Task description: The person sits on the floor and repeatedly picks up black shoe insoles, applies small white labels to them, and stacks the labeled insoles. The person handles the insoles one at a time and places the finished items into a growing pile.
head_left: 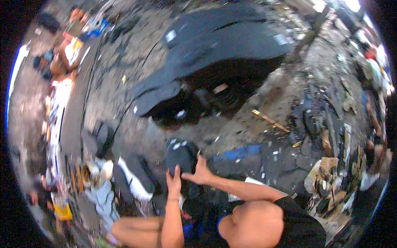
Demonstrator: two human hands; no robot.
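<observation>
In front of my knees is a dark, rounded, flat piece [182, 153] with small white patches near its far end; blur hides its exact kind. My left hand [174, 182] grips its near left edge, fingers pointing up along it. At its right side my right hand [202, 171] holds on, thumb and fingers spread around the edge. Left of my hands lies a pile of dark, elongated pieces [142, 171], beside a white strip [134, 182]. Farther left stands another dark rounded piece [103, 136].
A large heap of dark sheets [227, 45] spreads ahead. A wooden stick [271, 120] and a blue patch [240, 152] lie on the dirty floor. Scraps and cardboard [328, 163] are at right; pale blue cloth [101, 198] is at left. Other people [56, 64] sit far left.
</observation>
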